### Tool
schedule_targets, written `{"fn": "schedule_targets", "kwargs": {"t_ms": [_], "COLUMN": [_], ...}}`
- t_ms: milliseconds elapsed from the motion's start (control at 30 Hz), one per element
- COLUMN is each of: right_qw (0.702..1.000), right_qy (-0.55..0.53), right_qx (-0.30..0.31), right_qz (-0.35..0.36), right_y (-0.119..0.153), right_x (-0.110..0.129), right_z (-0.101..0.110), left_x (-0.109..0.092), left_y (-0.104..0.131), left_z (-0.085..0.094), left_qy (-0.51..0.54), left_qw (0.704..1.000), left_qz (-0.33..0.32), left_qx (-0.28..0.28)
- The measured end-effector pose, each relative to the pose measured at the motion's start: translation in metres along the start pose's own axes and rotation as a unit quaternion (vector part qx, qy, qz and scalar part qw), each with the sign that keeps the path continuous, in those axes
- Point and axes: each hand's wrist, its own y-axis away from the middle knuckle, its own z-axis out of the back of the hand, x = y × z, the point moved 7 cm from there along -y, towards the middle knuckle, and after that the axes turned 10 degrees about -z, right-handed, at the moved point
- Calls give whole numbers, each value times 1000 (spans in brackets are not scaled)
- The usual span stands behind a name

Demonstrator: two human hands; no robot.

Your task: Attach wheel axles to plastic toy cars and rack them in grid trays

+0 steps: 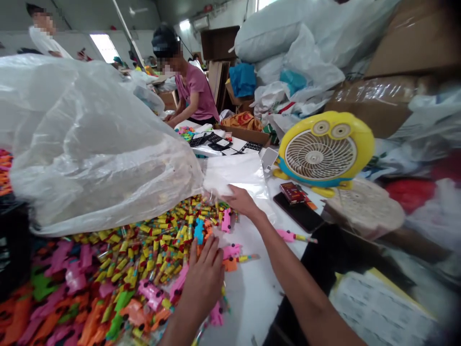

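Note:
My left hand (pixel 207 264) lies palm down with its fingers spread, over the right edge of a heap of small yellow tubes (pixel 158 240) and toy cars, just below a blue car (pixel 199 230) and an orange one. My right hand (pixel 239 199) reaches forward to a stack of clear plastic bags (pixel 234 173); its fingers pinch the near left corner of the bags. Pink cars (pixel 226 220) lie between and beside my hands. Whether my left palm touches a toy underneath is hidden.
A large translucent sack (pixel 101 149) covers the back left. At right stand a yellow fan (pixel 324 149), a dark phone (pixel 298 211) and a red pack (pixel 292 192). Across the table a person in pink (pixel 198 91) bends over black trays (pixel 212 139). Boxes and sacks are piled behind.

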Motion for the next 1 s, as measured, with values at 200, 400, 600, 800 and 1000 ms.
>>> {"fn": "schedule_targets", "kwargs": {"t_ms": [200,400,600,800,1000], "right_qw": [972,970,944,951,955], "right_qy": [133,227,298,290,213], "right_qx": [145,-2,-134,-93,-178], "right_qz": [129,89,42,62,102], "right_y": [38,130,222,216,198], "right_x": [50,-11,-90,-41,0], "right_z": [-10,73,67,-34,-46], "left_x": [3,6,5,-13,-31], "left_y": [31,57,80,126,175], "left_z": [16,11,18,39,27], "left_qy": [-52,-104,-107,-102,-142], "left_qw": [998,994,992,983,971], "left_qz": [-17,-15,58,152,191], "left_qx": [-16,-38,-35,-33,-36]}}
